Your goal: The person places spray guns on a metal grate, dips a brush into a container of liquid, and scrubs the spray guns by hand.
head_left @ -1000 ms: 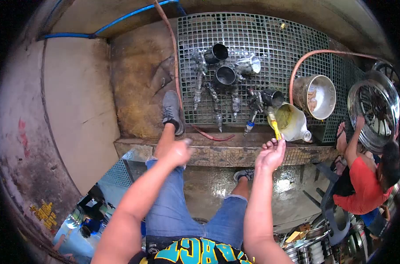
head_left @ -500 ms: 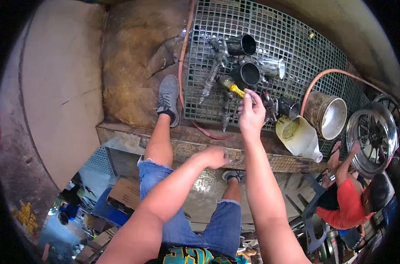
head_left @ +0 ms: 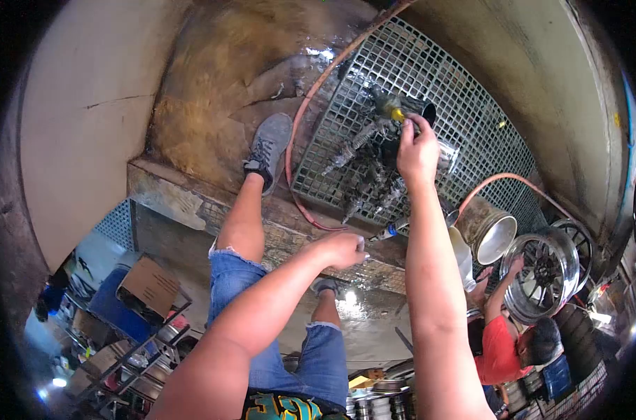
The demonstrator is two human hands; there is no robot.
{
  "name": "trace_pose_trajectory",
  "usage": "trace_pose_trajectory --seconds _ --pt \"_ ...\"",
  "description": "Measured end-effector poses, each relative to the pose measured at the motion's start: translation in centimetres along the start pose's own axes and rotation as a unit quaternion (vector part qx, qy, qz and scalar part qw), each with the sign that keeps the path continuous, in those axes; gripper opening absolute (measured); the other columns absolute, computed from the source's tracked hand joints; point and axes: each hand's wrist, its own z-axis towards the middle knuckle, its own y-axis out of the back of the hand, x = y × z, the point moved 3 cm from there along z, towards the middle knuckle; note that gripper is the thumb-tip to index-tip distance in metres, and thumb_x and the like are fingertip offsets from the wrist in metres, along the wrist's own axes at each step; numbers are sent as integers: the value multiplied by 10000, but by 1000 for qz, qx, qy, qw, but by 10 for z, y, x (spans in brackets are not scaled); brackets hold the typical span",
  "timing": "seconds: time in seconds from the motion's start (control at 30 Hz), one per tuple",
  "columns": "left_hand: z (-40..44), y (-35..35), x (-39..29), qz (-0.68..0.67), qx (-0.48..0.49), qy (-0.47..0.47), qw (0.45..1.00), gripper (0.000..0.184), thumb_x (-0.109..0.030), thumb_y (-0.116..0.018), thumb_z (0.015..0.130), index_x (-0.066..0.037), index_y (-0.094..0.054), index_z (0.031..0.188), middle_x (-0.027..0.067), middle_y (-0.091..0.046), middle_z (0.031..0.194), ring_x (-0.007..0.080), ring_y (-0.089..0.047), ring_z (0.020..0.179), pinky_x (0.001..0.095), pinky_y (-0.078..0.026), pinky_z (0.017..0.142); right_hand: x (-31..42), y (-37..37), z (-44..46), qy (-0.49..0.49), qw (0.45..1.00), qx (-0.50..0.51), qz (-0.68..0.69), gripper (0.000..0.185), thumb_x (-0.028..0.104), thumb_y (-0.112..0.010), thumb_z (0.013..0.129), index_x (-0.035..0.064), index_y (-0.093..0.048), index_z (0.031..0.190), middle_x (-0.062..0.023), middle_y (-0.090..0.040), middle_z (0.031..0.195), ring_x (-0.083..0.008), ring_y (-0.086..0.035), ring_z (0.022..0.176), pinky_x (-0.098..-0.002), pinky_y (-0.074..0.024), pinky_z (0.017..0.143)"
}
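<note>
My right hand reaches out over a green plastic grating, closed on the yellow handle of a brush. The brush head is at a greasy, dark metal part, and part of it is hard to make out. Other long, blackened metal parts lie nearby on the grating. Beyond my fingers shows a black cylinder. My left hand is held as a fist above the ledge, its fingers curled and their inside hidden. Beside it lies a narrow object with a blue band.
An orange hose curves along the grating's left edge. At right stand a dirty bucket, a cut plastic jug and wheel rims. A person in a red shirt touches a rim. My shoe is on the ledge.
My right hand has moved the brush farther out, up to the top end of the greasy part. The view has turned and shifted. My left hand stays closed above the ledge.
</note>
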Motion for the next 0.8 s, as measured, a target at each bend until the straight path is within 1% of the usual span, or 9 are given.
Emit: trace_pose_trajectory --seconds 0.1,0.2,0.23,0.33,0.4,0.53,0.6,0.67,0.8 --pt "0 7 0 -20 -11 13 1000 354 -362 -637 911 -65 -684 1098 196 -709 1048 358 -676 1016 451 -519 892 11 -6 -4 44 998 22 -40 249 187 -620 951 -12 -691 1083 -277 -693 974 -417 -682 903 -452 -525 829" --pt "-2 14 -4 -35 -32 -2 999 333 -346 -642 906 -66 -690 1079 190 -712 1025 350 -681 1000 447 -523 879 17 1 2 -57 997 -10 -47 260 204 -610 953 -15 -703 1056 -257 -700 860 -407 -697 809 -451 -539 763" --pt "-3 17 -6 -40 -35 -3 999 333 -346 -642 906 -66 -690 1079 190 -712 1025 350 -681 1000 447 -523 879 26 5 8 -49 997 -24 -61 267 218 -610 956 -10 -707 1055 -256 -704 859 -399 -702 792 -452 -541 735" --pt "-6 25 -9 -61 -25 0 998 320 -337 -644 903 -67 -698 1064 192 -715 1012 349 -684 1000 443 -524 884 21 -15 44 4 995 -60 -81 291 257 -609 964 -1 -711 1050 -258 -713 903 -408 -706 847 -461 -547 783" --pt "-8 29 -11 -61 -27 -9 998 367 -396 -676 883 -44 -700 983 207 -716 994 386 -683 981 472 -529 854 22 -34 69 4 994 -27 -110 314 292 -606 964 12 -713 1059 -262 -713 926 -420 -700 885 -477 -543 829" --pt "-10 32 -12 -59 -44 -16 997 368 -398 -673 884 -46 -706 987 210 -716 1005 394 -681 978 476 -529 852 29 -54 85 31 988 42 -148 317 298 -606 961 22 -710 1077 -259 -713 942 -420 -693 918 -482 -537 849" --pt "-9 34 -15 -42 -30 -10 999 356 -367 -648 902 -69 -700 1090 204 -715 1056 374 -674 1034 456 -519 909 29 -48 76 44 989 47 -131 318 296 -606 961 19 -708 1077 -257 -713 948 -418 -692 924 -480 -535 851" --pt "-11 37 -20 -41 -26 -6 999 360 -369 -647 904 -67 -699 1094 204 -714 1063 376 -672 1041 455 -519 911 29 -28 57 66 989 38 -130 321 290 -612 959 8 -703 1082 -252 -713 969 -420 -689 934 -474 -532 856" --pt "-7 37 -22 -46 -13 13 999 368 -376 -643 908 -67 -696 1102 201 -713 1078 377 -669 1053 459 -519 914 26 8 9 16 997 16 -68 230 186 -613 965 -5 -695 1062 -245 -711 942 -408 -697 870 -450 -550 791"
